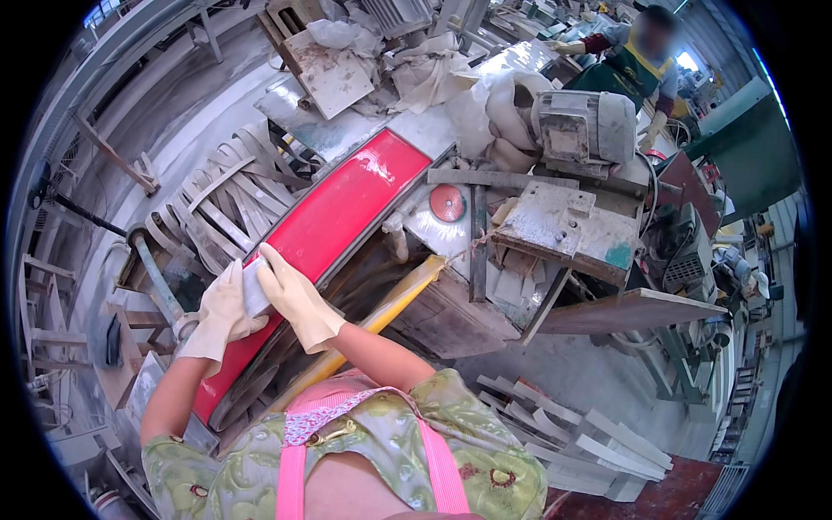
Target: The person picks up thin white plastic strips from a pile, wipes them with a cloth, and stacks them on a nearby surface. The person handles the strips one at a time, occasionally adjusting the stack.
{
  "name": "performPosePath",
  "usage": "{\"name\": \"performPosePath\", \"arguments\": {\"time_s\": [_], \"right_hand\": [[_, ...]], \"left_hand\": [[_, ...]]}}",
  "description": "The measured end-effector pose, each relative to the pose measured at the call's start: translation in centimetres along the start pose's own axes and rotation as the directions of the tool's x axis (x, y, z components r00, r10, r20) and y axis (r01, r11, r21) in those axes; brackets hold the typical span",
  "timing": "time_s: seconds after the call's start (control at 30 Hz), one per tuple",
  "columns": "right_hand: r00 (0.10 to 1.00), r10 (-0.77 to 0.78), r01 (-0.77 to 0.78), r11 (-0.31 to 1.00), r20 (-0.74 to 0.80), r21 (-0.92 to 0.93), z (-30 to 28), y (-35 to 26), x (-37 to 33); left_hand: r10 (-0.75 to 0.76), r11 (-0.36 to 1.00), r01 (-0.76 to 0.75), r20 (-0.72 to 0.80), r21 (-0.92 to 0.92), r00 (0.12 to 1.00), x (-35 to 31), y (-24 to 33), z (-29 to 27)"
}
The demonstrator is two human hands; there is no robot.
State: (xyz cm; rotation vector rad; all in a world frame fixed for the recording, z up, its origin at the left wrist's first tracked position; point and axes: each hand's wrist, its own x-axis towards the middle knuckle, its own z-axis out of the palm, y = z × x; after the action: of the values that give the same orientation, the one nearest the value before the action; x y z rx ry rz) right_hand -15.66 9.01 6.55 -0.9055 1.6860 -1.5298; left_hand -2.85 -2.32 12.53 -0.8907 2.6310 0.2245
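Cream gloves cover both of my hands, which are over a long red belt (pixel 360 186) that slopes from upper right to lower left. Between them is a small whitish block (pixel 255 291), partly hidden by the gloves. My left hand (pixel 227 310) grips its left side, thumb tucked underneath. On the other side, my right hand (pixel 297 299) presses its fingers against the block's right edge. The block appears to rest on the belt, though the contact is hidden. A yellow bar (pixel 394 299) runs along the belt's near right side.
A grey motor (pixel 585 126) stands on the dusty machine right of the belt, near a round red disc (pixel 447 203). Looped pale strips (pixel 221 204) hang at left. White slats (pixel 598 446) lie stacked at lower right. A person in a green apron (pixel 620 76) works at far right.
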Motion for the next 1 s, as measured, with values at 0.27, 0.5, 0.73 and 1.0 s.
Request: {"name": "performPosePath", "arguments": {"time_s": [0.27, 0.5, 0.73, 1.0], "right_hand": [[0.999, 0.042, -0.041, 0.999, 0.02, -0.022, 0.4, -0.5, 0.1], [1.0, -0.023, 0.024, 0.998, -0.017, 0.057, 1.3, -0.2, -0.1], [0.966, -0.103, 0.098, 0.995, -0.235, -0.032, 1.1, -3.1, -4.3], [0.864, -0.108, 0.073, 0.993, -0.491, -0.089, -0.6, -3.2, -16.4]], "left_hand": [[-0.08, 0.997, 0.08, 0.096, -0.005, 0.992, -0.4, 0.6, -1.8], [-0.034, 0.997, 0.028, -0.089, -0.07, 0.995, -0.1, -1.0, 0.5], [0.065, 0.991, -0.082, -0.152, -0.107, 0.986, -0.9, 0.4, -0.2], [0.062, 0.986, -0.09, -0.189, -0.142, 0.98, -1.7, -0.3, -0.6]]}}
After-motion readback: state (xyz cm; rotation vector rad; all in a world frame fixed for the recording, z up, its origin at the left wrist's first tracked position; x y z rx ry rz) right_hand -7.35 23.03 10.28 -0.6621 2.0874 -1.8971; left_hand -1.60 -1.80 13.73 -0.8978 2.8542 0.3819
